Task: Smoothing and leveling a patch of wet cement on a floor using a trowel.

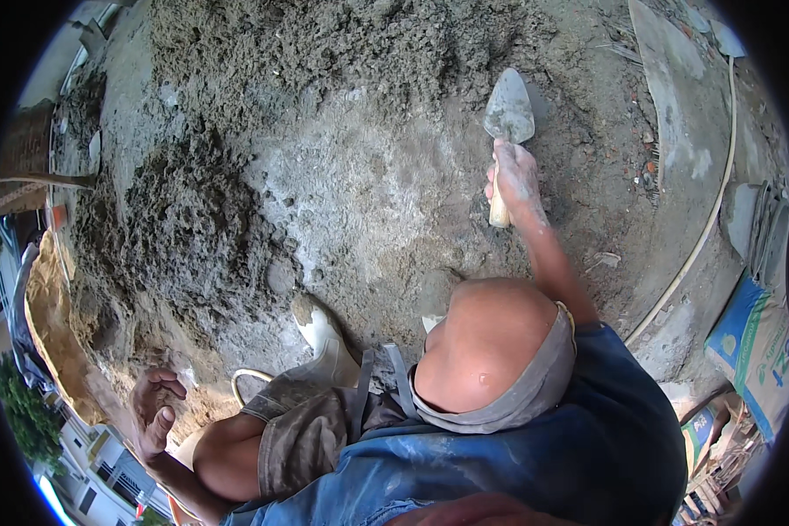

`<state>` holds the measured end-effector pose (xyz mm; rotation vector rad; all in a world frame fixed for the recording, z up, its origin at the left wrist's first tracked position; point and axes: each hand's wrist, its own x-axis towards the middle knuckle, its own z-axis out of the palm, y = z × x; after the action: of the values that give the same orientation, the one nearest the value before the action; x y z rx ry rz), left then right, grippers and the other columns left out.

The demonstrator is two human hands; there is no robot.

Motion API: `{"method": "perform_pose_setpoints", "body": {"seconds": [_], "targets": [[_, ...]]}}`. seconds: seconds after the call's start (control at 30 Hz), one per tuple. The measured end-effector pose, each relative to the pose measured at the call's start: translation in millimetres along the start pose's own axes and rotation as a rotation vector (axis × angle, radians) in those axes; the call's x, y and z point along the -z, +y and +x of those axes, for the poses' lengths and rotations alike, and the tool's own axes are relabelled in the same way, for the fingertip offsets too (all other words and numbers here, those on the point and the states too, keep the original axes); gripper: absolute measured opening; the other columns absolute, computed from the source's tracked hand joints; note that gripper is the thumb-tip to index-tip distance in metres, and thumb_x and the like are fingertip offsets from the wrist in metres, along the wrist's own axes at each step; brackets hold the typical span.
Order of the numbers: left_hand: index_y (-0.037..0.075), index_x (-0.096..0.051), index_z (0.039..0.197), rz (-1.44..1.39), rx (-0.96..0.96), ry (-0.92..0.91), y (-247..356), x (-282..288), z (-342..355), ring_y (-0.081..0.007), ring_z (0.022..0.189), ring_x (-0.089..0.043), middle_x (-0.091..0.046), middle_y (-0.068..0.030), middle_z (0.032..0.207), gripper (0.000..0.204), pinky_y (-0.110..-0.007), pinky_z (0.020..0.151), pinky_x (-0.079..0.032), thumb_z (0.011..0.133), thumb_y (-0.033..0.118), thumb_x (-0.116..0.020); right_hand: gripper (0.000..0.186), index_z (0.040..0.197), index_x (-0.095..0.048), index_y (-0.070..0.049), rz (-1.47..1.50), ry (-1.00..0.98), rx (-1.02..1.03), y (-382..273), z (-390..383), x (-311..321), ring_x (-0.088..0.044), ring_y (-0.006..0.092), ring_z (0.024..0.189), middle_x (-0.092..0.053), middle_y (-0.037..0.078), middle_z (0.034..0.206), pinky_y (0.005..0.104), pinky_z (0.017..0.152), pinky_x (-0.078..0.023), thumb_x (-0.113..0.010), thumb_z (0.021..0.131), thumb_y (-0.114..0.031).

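My right hand (517, 180) is wrapped round the pale wooden handle of a trowel (509, 110). Its pointed grey blade is smeared with mortar and reaches away from me, over the near edge of a wide bed of wet grey mortar (351, 44). Off to the left, beside my knee, my left hand (155, 408) hangs with its fingers loosely curled and apart, nothing in it. A second heap of mortar (193, 206) lies on the left, between that hand and the far bed.
My white boots (329, 337) stand on the mortar-stained ground (359, 193). A pale hose (714, 210) curves along the right. Cement bags (754, 342) lie at the right edge. A sand pile (57, 324) rises at the left, with houses (105, 473) beyond.
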<state>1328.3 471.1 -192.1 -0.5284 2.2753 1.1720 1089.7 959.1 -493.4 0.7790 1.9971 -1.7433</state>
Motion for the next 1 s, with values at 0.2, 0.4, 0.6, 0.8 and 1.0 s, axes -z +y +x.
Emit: {"method": "perform_pose_setpoints", "body": {"seconds": [0.2,0.4,0.6,0.8,1.0], "targets": [[-0.004,-0.057,0.114,-0.019,0.033,0.079,16,12,-11,-0.0168,0.088,-0.058,-0.06,-0.0076,0.092,0.085,-0.031,0.079,-0.045,0.073,0.069,-0.076,0.042,0.095,-0.052,-0.001,0.004,-0.008,0.054,30,101,-91,-0.059,0.0232,0.046,-0.055,0.01,0.065,0.0382,0.04,-0.047,-0.055,0.101,-0.042],[-0.004,-0.059,0.114,0.059,-0.043,0.018,39,-3,-5,-0.0196,0.09,-0.06,-0.064,-0.0101,0.093,0.086,-0.033,0.083,-0.045,0.072,0.069,-0.077,0.05,0.116,-0.038,0.004,0.339,0.182,0.046,0,118,-136,-0.062,0.0262,0.054,-0.058,0.016,0.083,0.0389,0.045,-0.054,-0.063,0.098,-0.036],[-0.003,-0.059,0.115,0.031,-0.025,-0.009,43,-10,9,-0.0202,0.09,-0.061,-0.065,-0.0103,0.093,0.085,-0.033,0.083,-0.046,0.072,0.068,-0.077,0.048,0.096,-0.059,0.013,0.112,0.115,0.24,-97,81,-118,-0.072,0.033,0.06,-0.068,0.024,0.08,0.0418,0.057,-0.059,-0.055,0.097,-0.035],[-0.004,-0.06,0.114,0.062,-0.091,-0.07,47,-19,28,-0.0204,0.09,-0.062,-0.065,-0.0096,0.092,0.08,-0.034,0.083,-0.046,0.075,0.064,-0.077,0.047,0.099,-0.058,0.007,-0.043,-0.188,0.411,-174,119,-90,-0.069,0.0248,0.054,-0.064,0.015,0.07,0.0389,0.049,-0.055,-0.057,0.097,-0.04],[-0.004,-0.059,0.113,-0.006,0.052,0.027,20,-10,-2,-0.0192,0.088,-0.061,-0.064,-0.0098,0.09,0.084,-0.033,0.081,-0.047,0.073,0.068,-0.077,0.034,0.102,-0.053,-0.002,0.041,-0.057,0.118,9,4,-60,-0.054,0.0192,0.04,-0.052,0.006,0.065,0.0351,0.037,-0.045,-0.054,0.102,-0.035]]}}
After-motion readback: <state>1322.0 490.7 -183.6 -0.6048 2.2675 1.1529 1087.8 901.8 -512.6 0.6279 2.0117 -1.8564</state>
